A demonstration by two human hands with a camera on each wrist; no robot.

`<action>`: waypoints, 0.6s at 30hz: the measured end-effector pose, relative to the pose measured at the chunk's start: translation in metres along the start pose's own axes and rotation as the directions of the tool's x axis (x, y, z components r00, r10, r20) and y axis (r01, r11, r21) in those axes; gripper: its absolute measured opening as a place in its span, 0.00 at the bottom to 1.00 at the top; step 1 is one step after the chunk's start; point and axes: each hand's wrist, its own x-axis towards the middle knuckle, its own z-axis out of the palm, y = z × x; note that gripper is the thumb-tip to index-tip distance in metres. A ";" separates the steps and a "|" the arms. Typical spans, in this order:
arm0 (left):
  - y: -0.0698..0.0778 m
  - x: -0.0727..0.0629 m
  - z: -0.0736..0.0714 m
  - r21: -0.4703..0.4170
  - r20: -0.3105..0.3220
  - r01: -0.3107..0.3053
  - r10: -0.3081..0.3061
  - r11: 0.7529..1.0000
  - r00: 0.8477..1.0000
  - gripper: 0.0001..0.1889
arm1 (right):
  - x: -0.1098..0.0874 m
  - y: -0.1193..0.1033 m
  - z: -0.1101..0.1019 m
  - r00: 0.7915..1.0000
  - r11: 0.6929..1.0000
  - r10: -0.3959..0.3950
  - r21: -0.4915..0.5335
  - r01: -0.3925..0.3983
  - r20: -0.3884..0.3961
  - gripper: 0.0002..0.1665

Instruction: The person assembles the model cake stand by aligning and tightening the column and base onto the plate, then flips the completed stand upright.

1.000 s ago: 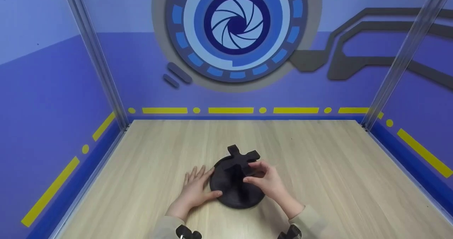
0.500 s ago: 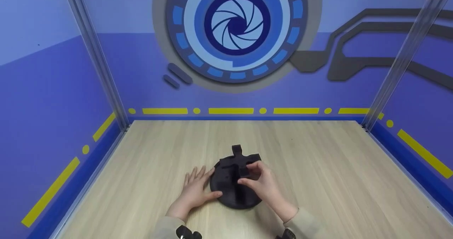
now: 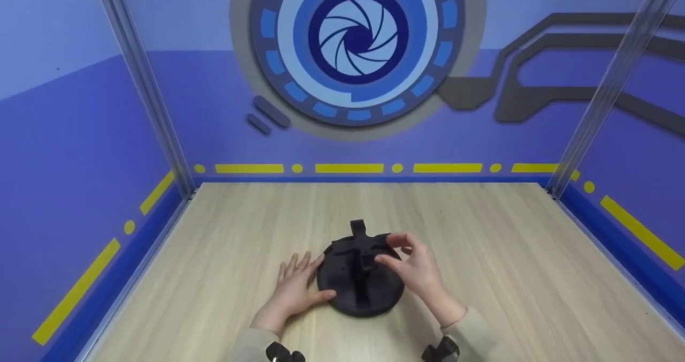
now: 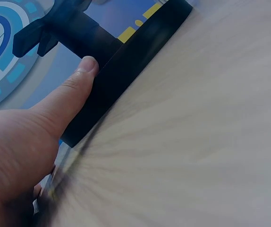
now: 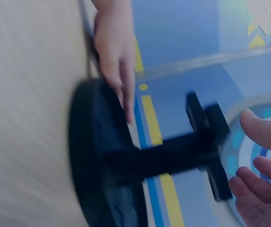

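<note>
A black round base (image 3: 342, 292) rests on the wooden table, with a short post rising from it. On top of the post sits a cross-shaped black knob (image 3: 359, 243) with several arms. My left hand (image 3: 294, 292) lies on the table at the base's left side, fingers spread; its thumb (image 4: 86, 68) touches the rim. Beside the knob's right side hovers my right hand (image 3: 420, 271), thumb and fingers bent and parted. In the right wrist view, a gap shows between those fingers (image 5: 253, 184) and the knob (image 5: 215, 123).
Bare wood-grain tabletop (image 3: 257, 212) surrounds the base. A blue printed wall (image 3: 342, 148) with yellow dashes stands behind, and similar panels rise at both sides. Metal posts (image 3: 155, 94) mark the back corners.
The knob turned slightly clockwise between the two earlier frames, with my right hand at one arm. Since then my right hand has let go and shifted right. The left hand stays put.
</note>
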 end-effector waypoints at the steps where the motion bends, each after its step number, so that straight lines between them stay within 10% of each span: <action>1: 0.000 0.000 0.000 -0.003 0.003 0.003 -0.003 1.000 1.000 0.52 | 0.003 0.001 -0.003 1.000 1.000 -0.001 0.002 0.001 -0.009 0.23; 9: 0.000 0.000 -0.001 -0.010 0.006 0.005 -0.005 1.000 1.000 0.51 | 0.028 0.023 -0.015 0.987 0.990 0.069 0.109 -0.085 0.142 0.26; 18: 0.000 0.001 -0.001 -0.003 0.005 0.001 -0.001 1.000 1.000 0.52 | 0.043 0.056 -0.021 0.899 0.953 -0.020 0.281 -0.115 0.437 0.30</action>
